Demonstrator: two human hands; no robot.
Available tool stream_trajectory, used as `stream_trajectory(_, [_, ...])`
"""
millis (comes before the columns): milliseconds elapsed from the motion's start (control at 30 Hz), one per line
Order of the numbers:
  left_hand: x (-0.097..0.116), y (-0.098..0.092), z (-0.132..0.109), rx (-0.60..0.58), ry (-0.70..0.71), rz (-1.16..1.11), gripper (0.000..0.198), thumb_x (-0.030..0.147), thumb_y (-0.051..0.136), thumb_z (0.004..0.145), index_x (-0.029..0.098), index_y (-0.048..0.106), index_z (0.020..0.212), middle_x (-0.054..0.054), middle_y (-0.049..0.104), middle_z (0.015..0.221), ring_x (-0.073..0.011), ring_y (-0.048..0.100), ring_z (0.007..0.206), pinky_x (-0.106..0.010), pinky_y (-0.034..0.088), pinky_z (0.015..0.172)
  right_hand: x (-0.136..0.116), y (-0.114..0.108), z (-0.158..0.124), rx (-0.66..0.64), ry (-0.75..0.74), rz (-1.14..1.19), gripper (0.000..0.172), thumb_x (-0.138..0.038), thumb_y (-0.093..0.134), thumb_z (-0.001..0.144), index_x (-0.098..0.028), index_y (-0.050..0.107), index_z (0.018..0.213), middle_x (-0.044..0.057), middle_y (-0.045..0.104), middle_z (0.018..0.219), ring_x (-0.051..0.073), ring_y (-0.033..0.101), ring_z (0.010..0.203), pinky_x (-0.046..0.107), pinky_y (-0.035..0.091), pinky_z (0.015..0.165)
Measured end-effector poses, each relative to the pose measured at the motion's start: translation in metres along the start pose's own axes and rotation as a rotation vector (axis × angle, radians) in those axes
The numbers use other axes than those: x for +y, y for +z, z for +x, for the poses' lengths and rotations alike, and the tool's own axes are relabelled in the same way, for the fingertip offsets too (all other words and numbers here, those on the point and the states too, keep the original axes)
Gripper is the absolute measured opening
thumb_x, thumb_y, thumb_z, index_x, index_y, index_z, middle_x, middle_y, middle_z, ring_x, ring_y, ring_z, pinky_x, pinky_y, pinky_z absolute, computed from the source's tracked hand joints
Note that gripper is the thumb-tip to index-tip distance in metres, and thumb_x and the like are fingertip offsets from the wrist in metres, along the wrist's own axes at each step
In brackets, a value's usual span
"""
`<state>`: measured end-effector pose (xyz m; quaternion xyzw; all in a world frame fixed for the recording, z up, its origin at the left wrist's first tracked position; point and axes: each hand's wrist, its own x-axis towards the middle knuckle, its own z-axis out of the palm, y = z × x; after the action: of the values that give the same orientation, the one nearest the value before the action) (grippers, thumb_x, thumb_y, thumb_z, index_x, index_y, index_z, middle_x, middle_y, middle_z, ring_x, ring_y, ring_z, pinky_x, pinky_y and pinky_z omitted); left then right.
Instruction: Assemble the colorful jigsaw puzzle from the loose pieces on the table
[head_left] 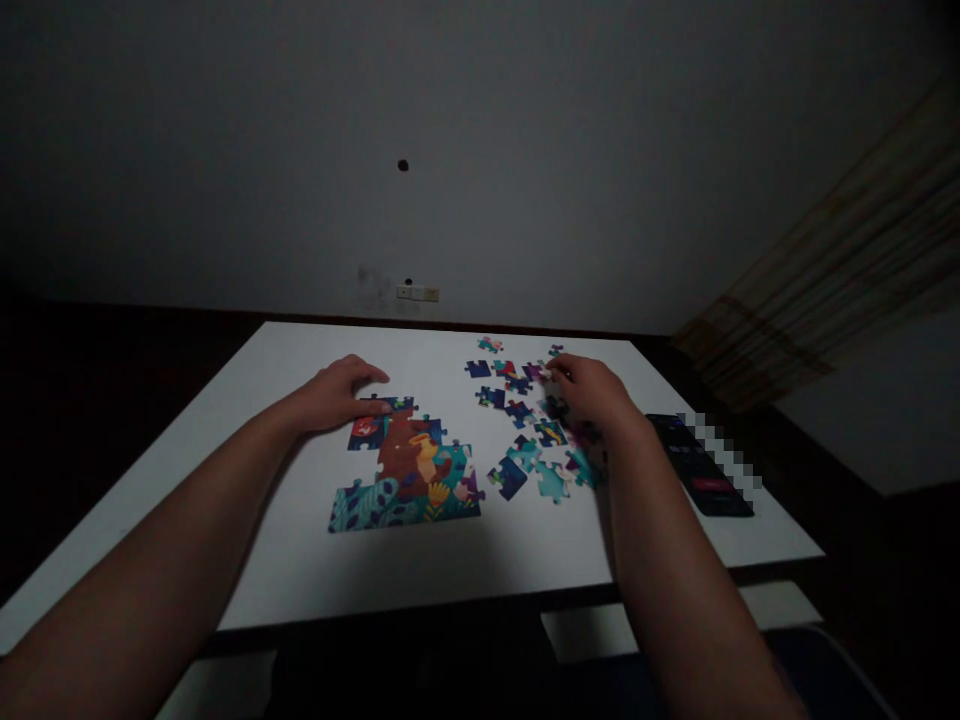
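Observation:
A partly assembled jigsaw puzzle [405, 480] lies on the white table [285, 560], showing teal leaves, a brown shape and a yellow one. My left hand [337, 392] rests palm down at its upper edge, fingertips on or just above dark blue pieces, and holds nothing I can see. To the right, several loose puzzle pieces [517, 430] lie scattered in dark blue, teal and purple. My right hand [592, 392] is bent down over them, its fingertips among the pieces near a pale one. Its palm hides part of the pile, so I cannot tell if it grips a piece.
A dark smartphone [697, 465] lies face up near the table's right edge, partly pixelated. Behind the table stands a white wall [525, 170] with a small wall switch plate [418, 293]. A striped curtain [825, 270] hangs at the right.

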<state>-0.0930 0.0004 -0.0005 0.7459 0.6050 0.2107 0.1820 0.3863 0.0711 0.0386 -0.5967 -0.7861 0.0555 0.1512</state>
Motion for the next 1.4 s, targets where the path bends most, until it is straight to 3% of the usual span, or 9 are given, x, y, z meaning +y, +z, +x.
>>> stream_trajectory(167, [0.008, -0.003, -0.002, 0.036, -0.041, -0.018, 0.057, 0.073, 0.077, 0.090, 0.027, 0.089, 0.123, -0.014, 0.081, 0.127, -0.0356, 0.076, 0.119, -0.050, 0.061, 0.110, -0.003, -0.003, -0.004, -0.018, 0.062, -0.086, 0.037, -0.025, 0.062, 0.110, -0.024, 0.087, 0.137, 0.018, 0.088, 0.134, 0.038, 0.081, 0.120, 0.042, 0.056, 0.091])
stream_trajectory(433, [0.010, -0.003, -0.001, 0.067, -0.081, -0.047, 0.061, 0.077, 0.067, 0.092, 0.023, 0.088, 0.111, -0.014, 0.085, 0.121, -0.0364, 0.080, 0.114, -0.052, 0.063, 0.111, -0.017, 0.004, -0.006, -0.023, -0.030, -0.110, 0.036, -0.033, 0.060, 0.115, -0.024, 0.088, 0.136, 0.020, 0.088, 0.131, 0.039, 0.080, 0.113, 0.047, 0.055, 0.093])
stream_trajectory(700, [0.006, -0.002, 0.000, 0.069, -0.030, -0.013, 0.047, 0.057, 0.061, 0.098, 0.022, 0.087, 0.115, -0.014, 0.083, 0.124, -0.0340, 0.079, 0.115, -0.051, 0.061, 0.114, -0.020, 0.016, -0.002, -0.064, -0.131, -0.095, 0.036, -0.030, 0.064, 0.111, -0.019, 0.088, 0.135, 0.024, 0.085, 0.132, 0.040, 0.078, 0.118, 0.049, 0.055, 0.100])
stream_trajectory(833, [0.006, -0.001, 0.000, 0.066, -0.028, -0.005, 0.045, 0.054, 0.061, 0.098, 0.022, 0.087, 0.116, -0.014, 0.083, 0.125, -0.0336, 0.078, 0.115, -0.051, 0.061, 0.113, -0.018, 0.016, -0.001, -0.079, -0.125, -0.082, 0.031, -0.032, 0.066, 0.110, -0.020, 0.089, 0.126, 0.022, 0.086, 0.123, 0.038, 0.078, 0.109, 0.048, 0.056, 0.094])
stream_trajectory(1033, [0.005, -0.001, 0.001, 0.067, -0.034, -0.022, 0.045, 0.056, 0.061, 0.097, 0.024, 0.088, 0.114, -0.014, 0.084, 0.125, -0.0349, 0.078, 0.117, -0.051, 0.061, 0.113, -0.024, 0.012, -0.003, -0.107, -0.109, -0.042, 0.025, -0.030, 0.064, 0.108, -0.023, 0.088, 0.112, 0.017, 0.087, 0.114, 0.033, 0.077, 0.098, 0.042, 0.051, 0.084])
stream_trajectory(1167, [0.003, -0.002, 0.002, 0.071, -0.036, -0.017, 0.047, 0.060, 0.062, 0.095, 0.024, 0.087, 0.113, -0.013, 0.085, 0.124, -0.0354, 0.079, 0.115, -0.052, 0.061, 0.113, -0.026, 0.011, -0.004, -0.140, -0.101, -0.028, 0.027, -0.030, 0.061, 0.109, -0.023, 0.086, 0.112, 0.015, 0.087, 0.110, 0.030, 0.075, 0.091, 0.040, 0.048, 0.079])
stream_trajectory(1400, [0.004, 0.000, 0.002, 0.089, -0.085, -0.039, 0.054, 0.070, 0.064, 0.093, 0.025, 0.088, 0.112, -0.013, 0.085, 0.124, -0.0351, 0.079, 0.115, -0.050, 0.063, 0.112, -0.020, 0.008, -0.004, -0.085, -0.055, -0.003, 0.029, -0.033, 0.060, 0.114, -0.023, 0.087, 0.119, 0.017, 0.088, 0.120, 0.031, 0.077, 0.098, 0.040, 0.049, 0.081])
